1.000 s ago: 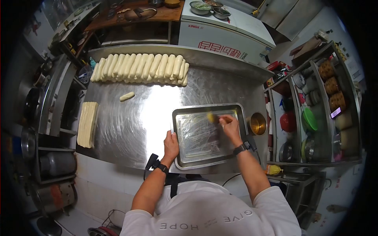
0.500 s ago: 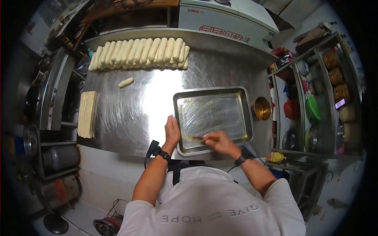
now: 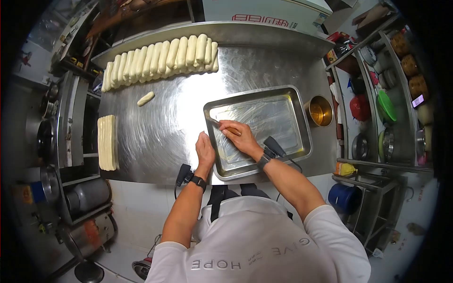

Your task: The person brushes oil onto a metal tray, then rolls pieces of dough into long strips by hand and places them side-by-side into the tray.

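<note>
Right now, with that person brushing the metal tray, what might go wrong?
The tray sits near the table's front edge, steadied only by the left hand; a hard stroke from the right hand with the brush might slide it off. The small cup stands close beside the tray and could get knocked.

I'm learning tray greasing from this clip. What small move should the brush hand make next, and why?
Probably sweep the brush rightward across the tray: the right hand has it at the left wall, and the left hand steadies that edge.
</note>
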The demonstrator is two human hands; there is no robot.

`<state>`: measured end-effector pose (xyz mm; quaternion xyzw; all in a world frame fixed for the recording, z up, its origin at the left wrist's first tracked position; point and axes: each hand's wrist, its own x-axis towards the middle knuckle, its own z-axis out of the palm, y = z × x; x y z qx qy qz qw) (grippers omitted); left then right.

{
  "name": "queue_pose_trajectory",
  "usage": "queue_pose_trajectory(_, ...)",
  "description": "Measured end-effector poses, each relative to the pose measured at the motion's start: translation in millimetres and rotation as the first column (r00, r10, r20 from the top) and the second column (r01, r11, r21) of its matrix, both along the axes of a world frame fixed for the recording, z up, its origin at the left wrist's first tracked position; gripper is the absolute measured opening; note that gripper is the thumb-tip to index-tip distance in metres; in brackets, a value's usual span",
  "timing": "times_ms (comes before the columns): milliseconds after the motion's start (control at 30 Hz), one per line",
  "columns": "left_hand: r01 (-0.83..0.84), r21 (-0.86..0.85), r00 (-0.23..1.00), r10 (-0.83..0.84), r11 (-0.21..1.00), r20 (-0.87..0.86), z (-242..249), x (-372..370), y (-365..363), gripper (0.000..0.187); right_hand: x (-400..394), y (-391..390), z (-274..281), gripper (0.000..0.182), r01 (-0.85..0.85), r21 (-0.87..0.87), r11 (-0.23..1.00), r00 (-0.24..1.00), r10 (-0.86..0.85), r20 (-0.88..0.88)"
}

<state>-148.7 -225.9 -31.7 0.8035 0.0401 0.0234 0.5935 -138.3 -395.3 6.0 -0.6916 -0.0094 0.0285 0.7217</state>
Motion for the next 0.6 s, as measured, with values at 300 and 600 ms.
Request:
queue_pose_trajectory(300, 0.006, 0.025, 1.0, -0.006, 1.0, -0.023, -8.2, 2.0, 3.1, 0.041, -74.2, -44.4, 36.8, 0.009, -0.491, -0.226, 0.841, 0.871, 0.479, -0.11)
queue_pose_trajectory(600, 0.0, 0.055, 0.998, 0.004, 0.999, -0.063, 0.7, -0.5, 1.5, 0.036, -41.0, -100.1, 69.5, 0.01, -0.616, -0.283, 0.735, 0.76, 0.461, -0.458)
